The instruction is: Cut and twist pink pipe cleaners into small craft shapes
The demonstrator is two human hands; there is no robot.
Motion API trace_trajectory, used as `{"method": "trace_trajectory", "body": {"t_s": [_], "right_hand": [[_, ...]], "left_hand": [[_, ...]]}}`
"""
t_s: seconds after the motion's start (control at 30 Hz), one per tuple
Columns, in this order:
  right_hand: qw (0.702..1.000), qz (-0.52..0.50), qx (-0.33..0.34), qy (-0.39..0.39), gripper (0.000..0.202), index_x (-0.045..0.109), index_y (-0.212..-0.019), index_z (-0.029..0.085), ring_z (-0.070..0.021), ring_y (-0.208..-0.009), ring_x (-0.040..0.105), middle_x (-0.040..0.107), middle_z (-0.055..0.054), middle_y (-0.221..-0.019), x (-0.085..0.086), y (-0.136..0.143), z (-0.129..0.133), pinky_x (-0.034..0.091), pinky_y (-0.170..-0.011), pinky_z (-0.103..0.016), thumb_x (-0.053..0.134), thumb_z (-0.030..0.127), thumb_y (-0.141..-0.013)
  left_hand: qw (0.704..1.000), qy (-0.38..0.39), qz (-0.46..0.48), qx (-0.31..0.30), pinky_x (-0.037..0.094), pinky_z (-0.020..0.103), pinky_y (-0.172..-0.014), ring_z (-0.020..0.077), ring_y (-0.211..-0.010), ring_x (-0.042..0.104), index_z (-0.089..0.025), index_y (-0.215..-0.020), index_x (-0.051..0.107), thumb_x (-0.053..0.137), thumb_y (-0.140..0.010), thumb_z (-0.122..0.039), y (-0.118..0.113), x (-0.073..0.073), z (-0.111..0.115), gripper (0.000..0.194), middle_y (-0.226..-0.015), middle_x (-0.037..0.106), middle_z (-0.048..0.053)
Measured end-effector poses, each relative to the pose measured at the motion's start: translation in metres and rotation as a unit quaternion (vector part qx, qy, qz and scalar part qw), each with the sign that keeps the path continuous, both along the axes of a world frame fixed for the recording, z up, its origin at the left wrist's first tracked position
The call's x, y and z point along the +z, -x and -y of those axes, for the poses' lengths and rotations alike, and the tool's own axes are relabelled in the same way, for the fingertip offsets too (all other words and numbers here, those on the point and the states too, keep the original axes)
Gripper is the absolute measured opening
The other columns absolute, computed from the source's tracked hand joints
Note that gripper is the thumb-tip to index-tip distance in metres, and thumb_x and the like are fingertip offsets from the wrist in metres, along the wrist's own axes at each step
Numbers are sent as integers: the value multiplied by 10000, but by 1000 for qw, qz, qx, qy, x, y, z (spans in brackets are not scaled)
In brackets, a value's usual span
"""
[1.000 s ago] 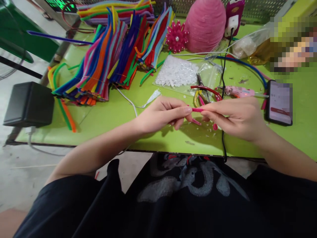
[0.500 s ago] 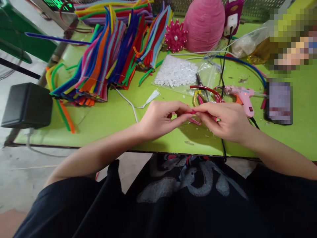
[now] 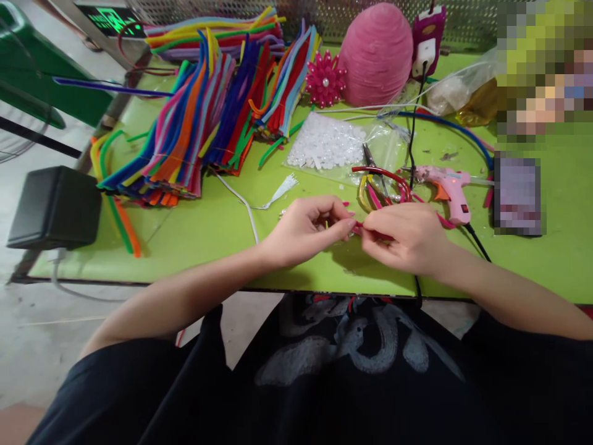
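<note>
Just above the green table's front part, my left hand and my right hand meet almost fingertip to fingertip. Each pinches a small pink-red strip that shows between them; most of it is hidden by the fingers. Behind my right hand lie scissors and curved red and yellow fuzzy stems. A pink glue gun rests to the right of them. Beyond my hands is a clear bag of white beads. A white tassel lies behind my left hand.
Bundles of coloured fuzzy stems fill the back left. A pink ribbed dome and a pink flower stand at the back. A black box is at the left edge, a phone at the right. A black cable crosses the table.
The whole view has shifted, with the table's contents slightly lower. My right hand has turned a little, its fingers curled more, and the strip shows less between my hands.
</note>
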State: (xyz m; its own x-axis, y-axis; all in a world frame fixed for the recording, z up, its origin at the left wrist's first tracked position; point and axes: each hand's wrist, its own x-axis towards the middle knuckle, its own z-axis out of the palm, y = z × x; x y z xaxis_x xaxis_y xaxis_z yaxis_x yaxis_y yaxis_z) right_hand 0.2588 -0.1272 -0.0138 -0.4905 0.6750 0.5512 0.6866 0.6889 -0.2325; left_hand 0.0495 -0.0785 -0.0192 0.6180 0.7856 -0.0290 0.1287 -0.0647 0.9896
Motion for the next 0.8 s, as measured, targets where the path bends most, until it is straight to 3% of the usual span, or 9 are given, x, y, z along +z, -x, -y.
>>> {"method": "trace_trajectory", "body": {"t_s": [0.2,0.3,0.43,0.63,0.8], "right_hand": [[1000,2,15,10,238,552,-690,195,-106,-531,479,596,25,-592,-4,2,1,328,-538,-285,573,141,-921],[997,-36,7,62,215,586,-724,183,-84,-512,474,582,41,-580,-2,2,0,334,-527,-256,603,140,-934],[972,-124,-3,197,195,618,-774,174,-50,-478,484,594,56,-580,4,0,-2,354,-508,-204,639,159,-968],[921,-192,-11,339,193,616,-839,204,-95,-474,566,676,32,-600,13,-7,-3,362,-473,-245,620,278,-1018],[891,-218,-9,397,228,600,-826,207,-107,-498,600,697,18,-622,14,-13,-7,418,-511,-256,625,310,-1028]], "left_hand": [[999,50,-13,11,362,212,-557,38,-496,402,-188,-671,517,674,-840,-270,-6,4,4,245,-518,489,-85],[995,88,-10,35,281,219,-500,43,-471,353,-192,-675,522,676,-846,-311,-7,7,5,259,-504,470,-84],[993,91,-3,78,246,219,-481,54,-485,358,-189,-664,529,693,-825,-315,-7,10,4,262,-523,462,-69],[989,68,32,127,243,215,-470,51,-461,342,-194,-660,496,682,-836,-245,-2,11,-9,261,-512,447,-65],[998,-25,2,52,363,223,-513,91,-558,524,-171,-851,613,633,-937,-348,11,9,-31,198,-679,606,-6]]}}
